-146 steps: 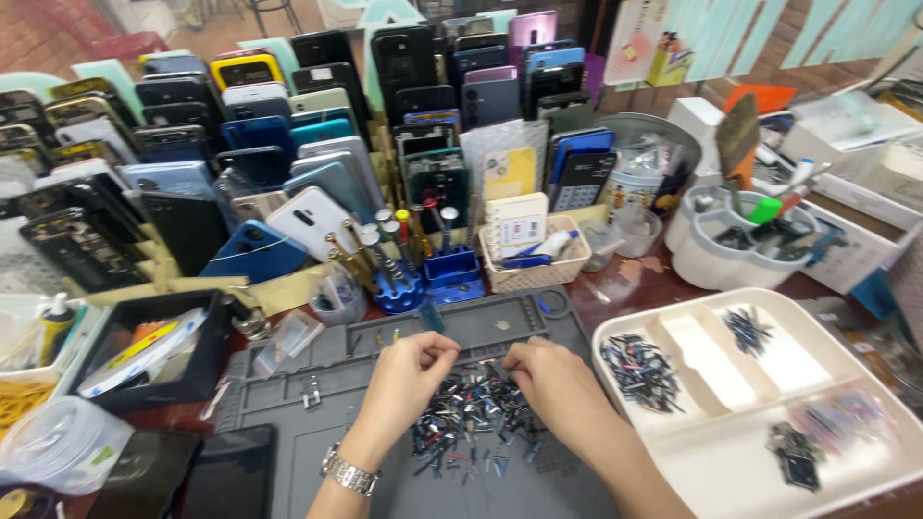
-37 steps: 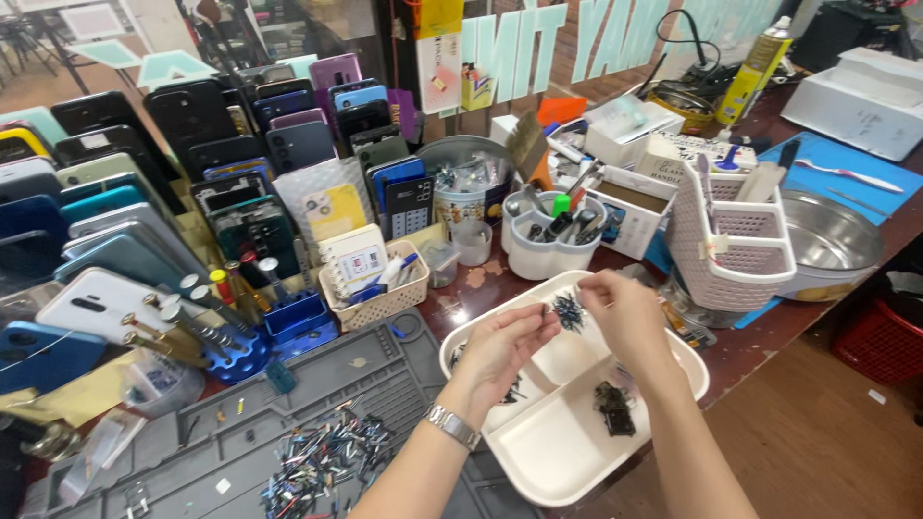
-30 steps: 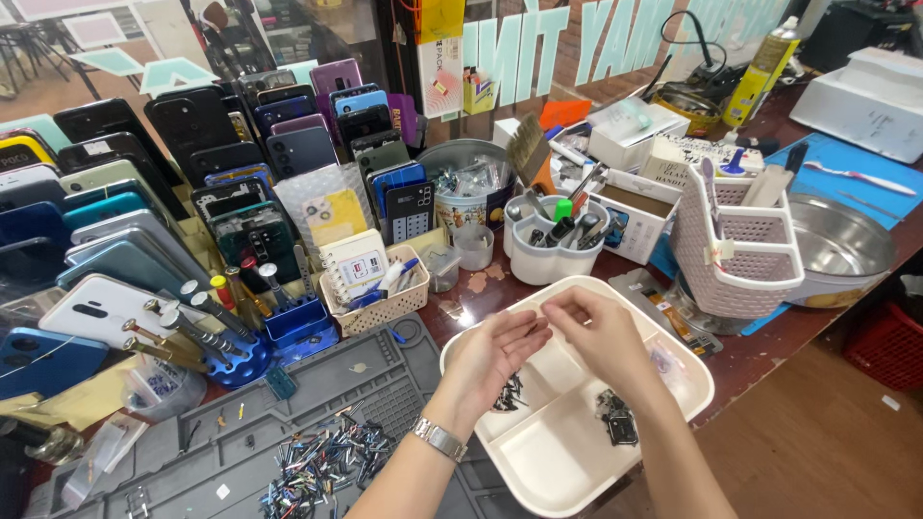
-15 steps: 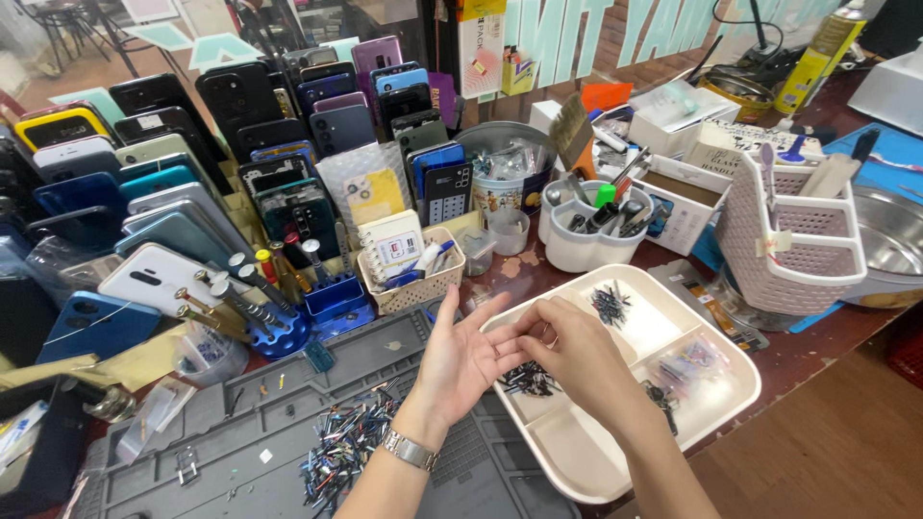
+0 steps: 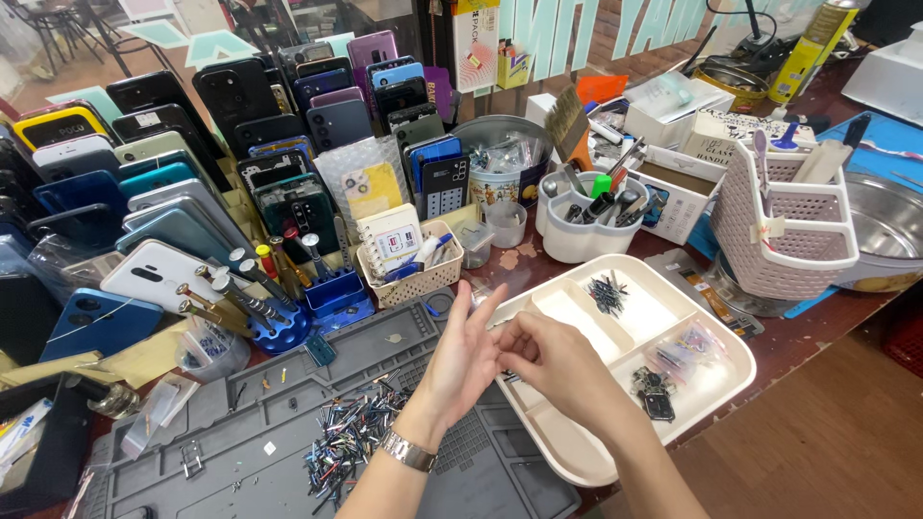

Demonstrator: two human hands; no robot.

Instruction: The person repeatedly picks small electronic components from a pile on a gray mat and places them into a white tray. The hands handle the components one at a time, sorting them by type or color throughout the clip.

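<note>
- The left hand (image 5: 461, 351) is being held open at the centre of the frame, fingers spread, palm turned toward the right hand (image 5: 553, 360).
- The right hand's fingertips are being pinched together; whether anything is held cannot be told.
- Both are being held over the near edge of the white compartmented plastic tray (image 5: 577, 461), lower right.
- A pile of small dark metal pins (image 5: 351, 442) is lying on the grey ribbed work mat (image 5: 240, 452), lower left.
</note>
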